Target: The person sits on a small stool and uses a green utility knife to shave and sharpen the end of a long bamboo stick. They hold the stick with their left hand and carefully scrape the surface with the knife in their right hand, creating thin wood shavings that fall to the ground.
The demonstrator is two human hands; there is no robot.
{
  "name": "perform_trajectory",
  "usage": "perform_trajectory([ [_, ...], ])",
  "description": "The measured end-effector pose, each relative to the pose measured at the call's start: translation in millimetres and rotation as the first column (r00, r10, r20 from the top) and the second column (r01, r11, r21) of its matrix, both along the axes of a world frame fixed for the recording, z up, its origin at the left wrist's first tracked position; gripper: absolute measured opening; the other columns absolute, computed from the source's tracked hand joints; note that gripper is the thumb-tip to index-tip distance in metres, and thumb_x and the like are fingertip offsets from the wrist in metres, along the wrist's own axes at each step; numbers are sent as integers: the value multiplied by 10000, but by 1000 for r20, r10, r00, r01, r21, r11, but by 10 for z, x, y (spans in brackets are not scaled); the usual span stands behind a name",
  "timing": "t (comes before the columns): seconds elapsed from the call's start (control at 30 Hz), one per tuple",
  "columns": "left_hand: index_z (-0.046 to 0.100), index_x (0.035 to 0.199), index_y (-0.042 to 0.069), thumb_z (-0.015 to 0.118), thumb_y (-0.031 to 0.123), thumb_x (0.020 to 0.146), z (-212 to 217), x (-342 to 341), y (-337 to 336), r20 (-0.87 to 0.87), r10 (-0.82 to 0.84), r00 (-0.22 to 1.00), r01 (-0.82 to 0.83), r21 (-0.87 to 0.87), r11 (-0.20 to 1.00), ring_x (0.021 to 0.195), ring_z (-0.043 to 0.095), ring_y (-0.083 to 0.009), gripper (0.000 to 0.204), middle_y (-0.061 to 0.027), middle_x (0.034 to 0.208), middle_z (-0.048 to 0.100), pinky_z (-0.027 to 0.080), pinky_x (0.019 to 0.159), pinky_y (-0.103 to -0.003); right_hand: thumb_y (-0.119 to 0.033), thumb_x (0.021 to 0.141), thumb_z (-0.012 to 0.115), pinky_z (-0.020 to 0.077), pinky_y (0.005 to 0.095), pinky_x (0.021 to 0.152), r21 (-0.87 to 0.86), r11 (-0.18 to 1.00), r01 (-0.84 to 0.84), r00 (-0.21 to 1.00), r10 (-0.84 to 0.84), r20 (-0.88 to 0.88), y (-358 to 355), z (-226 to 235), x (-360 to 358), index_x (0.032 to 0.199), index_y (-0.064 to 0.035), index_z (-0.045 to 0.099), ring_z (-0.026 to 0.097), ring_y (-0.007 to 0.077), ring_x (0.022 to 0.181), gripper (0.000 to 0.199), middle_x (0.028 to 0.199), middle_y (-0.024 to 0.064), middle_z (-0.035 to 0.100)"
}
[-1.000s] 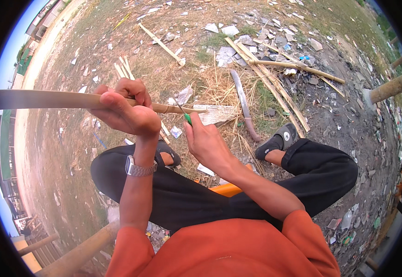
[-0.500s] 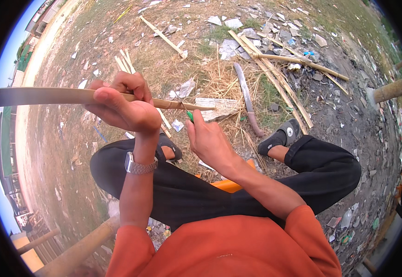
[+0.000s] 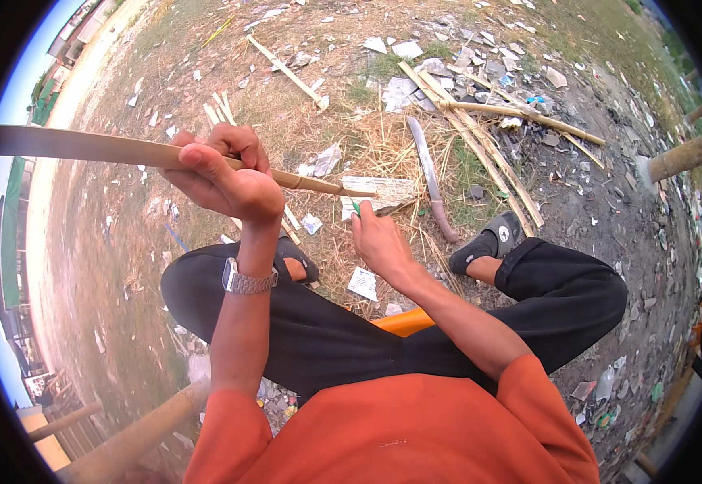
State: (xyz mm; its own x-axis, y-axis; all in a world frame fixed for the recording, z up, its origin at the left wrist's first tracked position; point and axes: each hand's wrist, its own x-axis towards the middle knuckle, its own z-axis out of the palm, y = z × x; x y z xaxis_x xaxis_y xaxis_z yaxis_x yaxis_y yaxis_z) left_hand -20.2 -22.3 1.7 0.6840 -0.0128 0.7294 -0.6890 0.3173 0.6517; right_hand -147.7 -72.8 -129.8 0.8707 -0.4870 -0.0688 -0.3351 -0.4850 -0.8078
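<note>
A long split bamboo strip runs from the far left to a narrower end in front of me. My left hand is closed around its middle, fingers curled over it. Near the strip's right end, my right hand pinches a small green-handled knife. Its thin blade is hard to make out beside the strip's tip. Below that tip a pale, flat board lies on the straw. A machete with a brown handle rests on the ground to the right, touched by neither hand.
Long bamboo pieces lie crossed at the far right, and another strip lies farther left. Broken tile pieces and litter cover much of the ground. A round bamboo pole stands at the lower left, another pole at the right.
My right hand with the knife has moved right, toward the strip's tip. The strip's left part has risen slightly and my left hand has shifted a little right. A white paper is now uncovered.
</note>
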Motion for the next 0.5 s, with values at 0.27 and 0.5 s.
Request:
perform_trajectory([
  [0.27,213,927,107,294,505,978,9,42,6,-32,20,999,-20,-4,1000,359,280,-58,409,-25,496,361,208,316,-184,-223,960,422,436,573,573,58,998,-30,998,32,-45,28,-45,-54,976,3,393,563,500,617,229,611,296,559],
  [0.5,230,953,100,264,490,990,49,-70,-56,-46,55,997,-53,35,998,361,287,-62,394,-14,489,335,203,314,-183,-218,956,435,433,554,569,69,998,-6,1000,4,30,94,187,44,961,5,409,572,477,624,224,630,282,568],
])
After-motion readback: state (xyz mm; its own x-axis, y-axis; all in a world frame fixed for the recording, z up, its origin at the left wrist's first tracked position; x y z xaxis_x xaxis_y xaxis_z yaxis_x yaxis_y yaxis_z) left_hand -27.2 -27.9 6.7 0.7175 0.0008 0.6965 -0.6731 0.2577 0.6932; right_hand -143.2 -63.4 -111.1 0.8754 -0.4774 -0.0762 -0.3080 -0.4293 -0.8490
